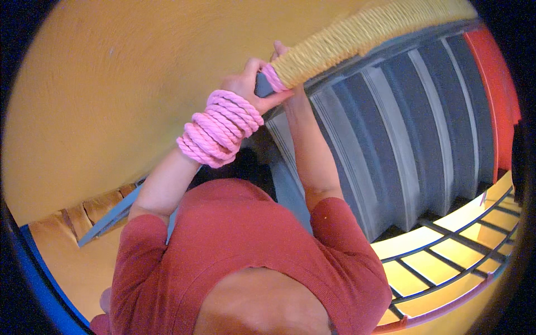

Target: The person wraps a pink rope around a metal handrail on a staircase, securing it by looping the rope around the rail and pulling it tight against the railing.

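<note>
A handrail [368, 36] tightly wound with yellow rope slopes up to the right. At its near end, a short band of pink rope [273, 77] circles the rail beside a bare grey stretch [262, 85]. My left hand [245, 84] is closed around that end, touching the pink band. Many loops of thick pink rope [220, 129] are coiled round my left wrist and forearm. My right hand [280, 49] reaches under the rail and curls around its far side; only some fingers show above it, and the palm is hidden.
Grey stairs [385, 128] run below the rail on the right, with a red side panel [491, 100] beyond. A dark metal railing [446, 257] curves at the lower right. To the left rises a yellow wall [111, 95]. A blue-grey bar [111, 215] slants near my left elbow.
</note>
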The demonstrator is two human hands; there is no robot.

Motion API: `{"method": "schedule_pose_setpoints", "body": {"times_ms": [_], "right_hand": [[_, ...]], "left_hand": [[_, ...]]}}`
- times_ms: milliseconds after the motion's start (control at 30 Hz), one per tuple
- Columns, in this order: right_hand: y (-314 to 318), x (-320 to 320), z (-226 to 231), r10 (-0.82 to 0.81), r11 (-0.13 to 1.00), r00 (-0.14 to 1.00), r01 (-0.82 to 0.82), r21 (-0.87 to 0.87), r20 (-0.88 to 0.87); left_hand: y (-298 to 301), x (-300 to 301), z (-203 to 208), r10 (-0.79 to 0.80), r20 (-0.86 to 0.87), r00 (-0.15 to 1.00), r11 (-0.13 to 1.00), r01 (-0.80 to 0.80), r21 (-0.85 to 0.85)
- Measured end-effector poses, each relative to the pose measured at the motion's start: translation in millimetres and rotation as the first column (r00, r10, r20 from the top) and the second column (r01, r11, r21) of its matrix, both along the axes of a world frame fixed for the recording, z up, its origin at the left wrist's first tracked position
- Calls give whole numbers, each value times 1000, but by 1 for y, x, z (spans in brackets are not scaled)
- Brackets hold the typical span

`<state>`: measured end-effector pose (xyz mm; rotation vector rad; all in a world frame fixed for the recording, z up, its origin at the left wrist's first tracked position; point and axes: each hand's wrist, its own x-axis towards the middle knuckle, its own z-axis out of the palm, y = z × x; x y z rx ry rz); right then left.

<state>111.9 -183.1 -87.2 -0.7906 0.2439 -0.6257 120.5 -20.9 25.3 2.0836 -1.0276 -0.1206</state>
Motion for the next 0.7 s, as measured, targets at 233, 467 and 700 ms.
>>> {"method": "schedule_pose_setpoints", "body": {"times_ms": [233,467,700], "right_hand": [[22,2,70,-105,879,929,-81,-471,-355],[9,0,56,130,745,926,-328,-581,-355],[13,9,45,336,666,890,-455,-590,-308]], "left_hand": [[12,13,-6,-255,-125,959,961,237,-143],[5,21,2,-488,-844,222,870,198,-451],[-6,23,-44,-406,-844,351,914,138,-383]]}}
